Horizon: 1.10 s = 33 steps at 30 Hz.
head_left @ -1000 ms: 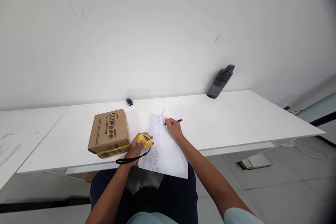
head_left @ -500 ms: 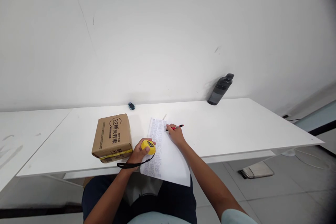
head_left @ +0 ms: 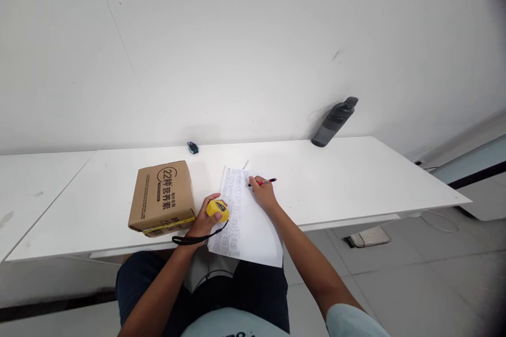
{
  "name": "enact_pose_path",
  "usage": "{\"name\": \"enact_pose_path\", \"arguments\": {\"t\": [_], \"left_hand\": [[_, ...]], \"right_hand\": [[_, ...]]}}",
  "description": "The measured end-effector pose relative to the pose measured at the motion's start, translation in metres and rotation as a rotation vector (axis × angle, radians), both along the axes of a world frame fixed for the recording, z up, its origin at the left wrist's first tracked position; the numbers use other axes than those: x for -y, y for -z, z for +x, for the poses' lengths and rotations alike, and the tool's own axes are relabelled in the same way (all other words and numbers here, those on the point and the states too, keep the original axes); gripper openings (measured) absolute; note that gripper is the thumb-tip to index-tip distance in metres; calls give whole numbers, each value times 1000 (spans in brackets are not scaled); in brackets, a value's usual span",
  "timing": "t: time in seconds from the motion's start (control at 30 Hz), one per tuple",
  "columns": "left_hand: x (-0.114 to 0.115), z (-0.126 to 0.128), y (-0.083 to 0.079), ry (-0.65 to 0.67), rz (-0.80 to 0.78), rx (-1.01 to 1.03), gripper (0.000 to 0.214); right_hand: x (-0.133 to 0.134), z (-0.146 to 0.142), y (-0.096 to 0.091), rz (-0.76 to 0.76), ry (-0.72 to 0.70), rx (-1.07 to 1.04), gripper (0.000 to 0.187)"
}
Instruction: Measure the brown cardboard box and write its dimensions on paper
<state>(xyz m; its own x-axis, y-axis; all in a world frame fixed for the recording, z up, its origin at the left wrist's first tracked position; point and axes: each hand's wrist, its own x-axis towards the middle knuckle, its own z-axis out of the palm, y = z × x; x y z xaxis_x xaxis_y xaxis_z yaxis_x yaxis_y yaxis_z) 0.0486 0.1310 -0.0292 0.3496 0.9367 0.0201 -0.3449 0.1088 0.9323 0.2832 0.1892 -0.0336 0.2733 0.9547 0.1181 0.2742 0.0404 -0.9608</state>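
My left hand (head_left: pixel 202 221) is closed around a yellow tape measure (head_left: pixel 217 209) at the left edge of a white sheet of paper (head_left: pixel 249 221). The tape's yellow blade runs along the near bottom edge of a brown cardboard box (head_left: pixel 163 197) just left of the hand, and a black wrist strap (head_left: pixel 193 240) trails off the table edge. My right hand (head_left: pixel 264 195) grips a red pen (head_left: pixel 264 182), its tip on the upper part of the paper, which is covered with handwriting on its left side.
The white table (head_left: pixel 348 179) stands against a white wall. A dark bottle (head_left: pixel 332 122) leans at the back right and a small dark object (head_left: pixel 193 147) lies at the back. Another white table (head_left: pixel 31 189) adjoins on the left. My lap is below the paper's overhanging edge.
Both hands stay in place on the tape measure and pen; only the head camera has shifted a little, moving the scene in the frame.
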Motion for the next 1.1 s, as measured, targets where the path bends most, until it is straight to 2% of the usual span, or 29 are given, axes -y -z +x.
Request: {"name": "enact_pose_path", "arguments": {"t": [0.1,0.23,0.33,0.57,0.87,1.1], "left_hand": [[1,1,-5,-47,-79,37,82],[3,1,-19,-12,-161,103,87],[4,0,-23,-13,-192,149,82],[1,-1,-18,-93,-250,181,60],[1,0,-19,-90,-248,218,62],[-5,0,-18,-109,-392,343,44]], "right_hand": [[2,1,-1,-6,11,6,41],[3,1,-1,-1,53,10,41],[3,0,0,-1,82,11,41],[3,0,0,6,86,15,42],[5,0,-5,-2,54,14,41],[2,1,3,19,71,27,42]]}}
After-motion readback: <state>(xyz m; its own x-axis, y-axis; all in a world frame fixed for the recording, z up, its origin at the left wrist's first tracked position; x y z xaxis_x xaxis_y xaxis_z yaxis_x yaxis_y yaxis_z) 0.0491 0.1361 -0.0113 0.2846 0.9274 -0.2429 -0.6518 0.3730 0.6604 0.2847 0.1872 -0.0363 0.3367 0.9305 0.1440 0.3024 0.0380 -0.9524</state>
